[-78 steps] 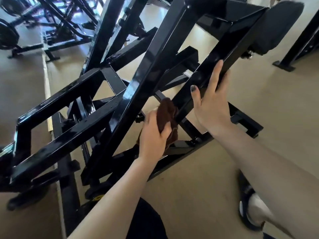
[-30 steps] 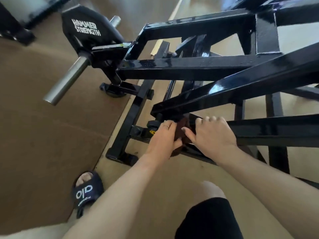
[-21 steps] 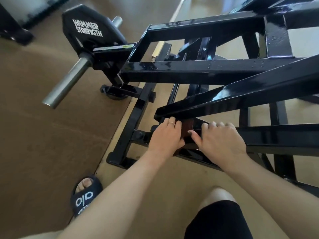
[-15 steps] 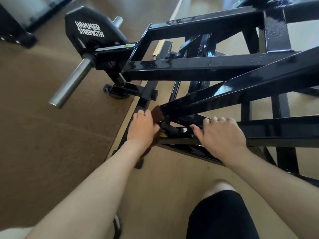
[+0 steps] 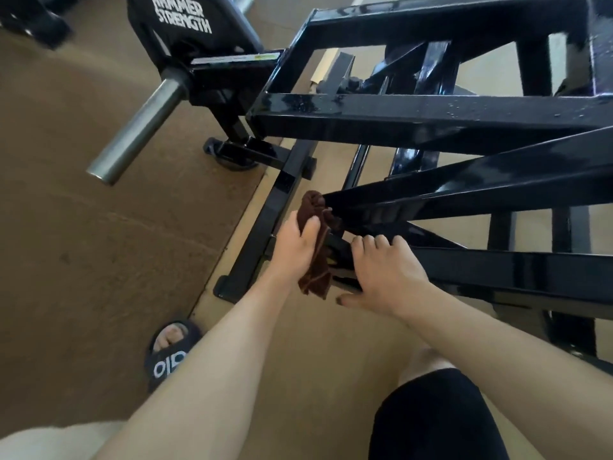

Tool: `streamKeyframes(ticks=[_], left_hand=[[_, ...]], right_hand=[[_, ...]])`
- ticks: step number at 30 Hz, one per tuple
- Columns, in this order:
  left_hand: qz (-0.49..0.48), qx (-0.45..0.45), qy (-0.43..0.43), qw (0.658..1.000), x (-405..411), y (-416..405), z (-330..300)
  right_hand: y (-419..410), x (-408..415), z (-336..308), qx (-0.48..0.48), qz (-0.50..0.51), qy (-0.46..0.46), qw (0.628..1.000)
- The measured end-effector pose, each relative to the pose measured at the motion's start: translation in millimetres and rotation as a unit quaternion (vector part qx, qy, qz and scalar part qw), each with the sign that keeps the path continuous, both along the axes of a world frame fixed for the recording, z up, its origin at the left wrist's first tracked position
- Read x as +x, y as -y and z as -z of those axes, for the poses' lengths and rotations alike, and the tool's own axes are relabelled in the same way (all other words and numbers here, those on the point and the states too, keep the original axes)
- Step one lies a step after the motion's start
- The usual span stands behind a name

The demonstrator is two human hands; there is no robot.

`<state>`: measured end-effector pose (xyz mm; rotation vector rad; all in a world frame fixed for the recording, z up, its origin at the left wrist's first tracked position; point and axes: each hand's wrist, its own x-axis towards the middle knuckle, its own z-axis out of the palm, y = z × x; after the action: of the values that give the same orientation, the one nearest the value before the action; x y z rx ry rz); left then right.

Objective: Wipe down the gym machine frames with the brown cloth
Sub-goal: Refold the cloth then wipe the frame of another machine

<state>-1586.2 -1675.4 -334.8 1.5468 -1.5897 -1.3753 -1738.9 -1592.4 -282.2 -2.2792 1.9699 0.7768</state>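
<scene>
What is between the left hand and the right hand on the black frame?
In the head view, the crumpled brown cloth hangs between them, gripped by the left hand; behind it shows a stretch of black metal frame, which the right hand rests on.

The cloth (image 5: pixel 314 240) sits in the left hand (image 5: pixel 293 249), touching the end of a slanted frame bar (image 5: pixel 464 190). The right hand (image 5: pixel 386 277) rests just right of it on a lower bar (image 5: pixel 517 270). A steel peg (image 5: pixel 137 126) juts out far left; a sandal (image 5: pixel 167 355) stands on the floor (image 5: pixel 298 376) below.
</scene>
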Motion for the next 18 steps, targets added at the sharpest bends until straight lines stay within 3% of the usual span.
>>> streamKeyframes(ticks=[4,7,15,18], left_hand=[[-0.044,0.14,-0.004,0.989,9.0,-4.3,36.1],[-0.043,0.077,0.063,0.994,3.5,-19.2,60.4],[-0.019,0.052,0.033,0.998,4.9,-16.7,70.6],[0.011,-0.027,0.154,0.988,1.9,-6.8,81.1]], right_hand=[[-0.1,1.6,4.9,0.004,-0.012,-0.023,1.0],[3.2,5.6,4.6,0.017,0.007,-0.046,0.999],[6.5,6.7,-1.7,0.048,0.017,-0.045,0.998],[7.7,6.7,0.6,0.052,0.014,-0.041,0.998]])
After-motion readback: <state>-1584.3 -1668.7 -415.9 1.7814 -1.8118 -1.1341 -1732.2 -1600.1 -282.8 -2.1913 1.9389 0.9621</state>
